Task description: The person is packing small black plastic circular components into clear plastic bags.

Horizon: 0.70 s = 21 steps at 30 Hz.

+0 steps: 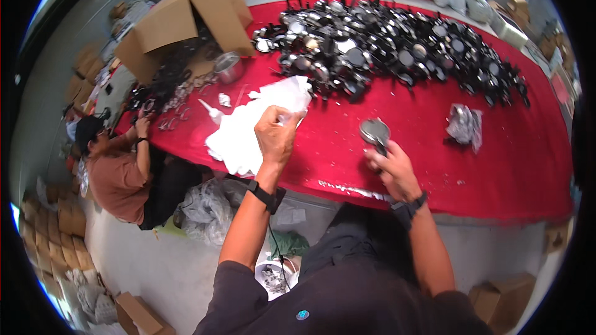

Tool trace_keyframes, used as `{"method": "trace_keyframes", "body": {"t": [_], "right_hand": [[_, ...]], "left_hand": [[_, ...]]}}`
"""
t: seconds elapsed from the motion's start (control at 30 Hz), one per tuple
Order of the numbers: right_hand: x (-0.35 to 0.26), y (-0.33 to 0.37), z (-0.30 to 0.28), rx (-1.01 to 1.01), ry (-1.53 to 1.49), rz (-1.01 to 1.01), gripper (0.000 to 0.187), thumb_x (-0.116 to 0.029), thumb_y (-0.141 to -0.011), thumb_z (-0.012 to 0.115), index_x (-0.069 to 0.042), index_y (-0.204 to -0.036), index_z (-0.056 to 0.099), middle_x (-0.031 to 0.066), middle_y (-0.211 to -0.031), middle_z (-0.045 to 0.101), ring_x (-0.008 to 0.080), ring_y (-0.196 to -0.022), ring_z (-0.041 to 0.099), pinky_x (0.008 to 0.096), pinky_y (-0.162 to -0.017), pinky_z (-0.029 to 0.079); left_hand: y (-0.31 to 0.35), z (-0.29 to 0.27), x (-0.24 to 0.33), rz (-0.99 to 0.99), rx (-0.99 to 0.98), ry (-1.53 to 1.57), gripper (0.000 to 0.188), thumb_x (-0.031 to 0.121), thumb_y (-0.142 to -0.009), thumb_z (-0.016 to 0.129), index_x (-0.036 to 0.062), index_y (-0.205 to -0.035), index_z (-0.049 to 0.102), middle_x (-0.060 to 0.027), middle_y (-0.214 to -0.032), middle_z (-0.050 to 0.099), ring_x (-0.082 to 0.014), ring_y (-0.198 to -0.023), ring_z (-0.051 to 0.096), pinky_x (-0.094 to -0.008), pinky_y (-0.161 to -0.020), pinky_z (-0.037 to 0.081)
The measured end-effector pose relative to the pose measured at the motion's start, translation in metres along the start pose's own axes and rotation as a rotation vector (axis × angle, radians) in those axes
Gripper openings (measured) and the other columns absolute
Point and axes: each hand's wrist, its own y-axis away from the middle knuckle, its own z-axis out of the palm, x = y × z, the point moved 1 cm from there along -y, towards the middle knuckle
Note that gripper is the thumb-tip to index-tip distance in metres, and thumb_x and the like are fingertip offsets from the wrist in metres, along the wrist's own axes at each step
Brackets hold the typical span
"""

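My right hand [396,172] grips a round metal-faced piece [375,131] by its short black handle, the grey disc held up above the red cloth. My left hand [277,136] is over a pile of thin white sheets [239,139], its fingers pinched on the edge of one; whether it is paper or plastic I cannot tell. Beyond both hands lies a large heap of similar black and chrome pieces [354,56]. A clear plastic bag [464,127] with something dark and silvery inside lies to the right.
The red-covered table [515,174] curves before me. At left are an open cardboard box [164,25], a metal pot [229,67], and a white nozzle bottle [213,112]. A co-worker [121,180] sits at the table's left end. A white bucket [273,276] stands below.
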Motion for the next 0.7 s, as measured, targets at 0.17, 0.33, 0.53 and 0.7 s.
{"method": "trace_keyframes", "body": {"t": [0.17, 0.33, 0.53, 0.7], "right_hand": [[0.009, -0.043, 0.041, 0.044, 0.001, -0.096, 0.058, -0.012, -0.092, 0.084, 0.001, -0.142, 0.056, 0.0078, -0.120, 0.071, 0.0127, -0.107, 0.066, 0.0315, -0.097, 0.051], [0.024, -0.049, 0.009, 0.295, 0.019, -0.113, 0.044, -0.006, -0.092, 0.081, 0.004, -0.128, 0.059, 0.0005, -0.095, 0.067, 0.0083, -0.079, 0.062, 0.0254, -0.070, 0.049], [0.024, -0.039, -0.004, 0.416, 0.116, -0.103, 0.049, -0.008, -0.093, 0.082, 0.004, -0.133, 0.056, 0.0026, -0.101, 0.070, 0.0083, -0.081, 0.063, 0.0248, -0.074, 0.051], [0.024, -0.047, 0.005, 0.372, 0.061, -0.110, 0.050, -0.006, -0.092, 0.082, 0.004, -0.133, 0.055, 0.0041, -0.103, 0.070, 0.0098, -0.087, 0.066, 0.0262, -0.076, 0.053]], "left_hand": [[0.061, 0.051, 0.048, 0.052, -0.213, 0.074, 0.029, 0.014, -0.082, 0.095, 0.0036, -0.080, 0.068, 0.0021, -0.074, 0.065, -0.0061, -0.068, 0.056, -0.0265, -0.061, 0.046], [0.083, 0.073, 0.044, -0.233, -0.286, 0.336, 0.027, 0.016, -0.088, 0.091, 0.0018, -0.083, 0.068, 0.0011, -0.070, 0.061, -0.0075, -0.063, 0.053, -0.0284, -0.057, 0.043], [0.071, 0.068, 0.032, -0.410, -0.207, 0.409, 0.021, 0.021, -0.103, 0.079, 0.0013, -0.097, 0.075, 0.0043, -0.081, 0.069, -0.0029, -0.072, 0.057, -0.0218, -0.065, 0.046], [0.079, 0.081, 0.028, -0.342, -0.329, 0.431, 0.015, 0.016, -0.101, 0.079, 0.0018, -0.100, 0.075, 0.0035, -0.086, 0.071, -0.0035, -0.077, 0.061, -0.0210, -0.069, 0.048]]}}
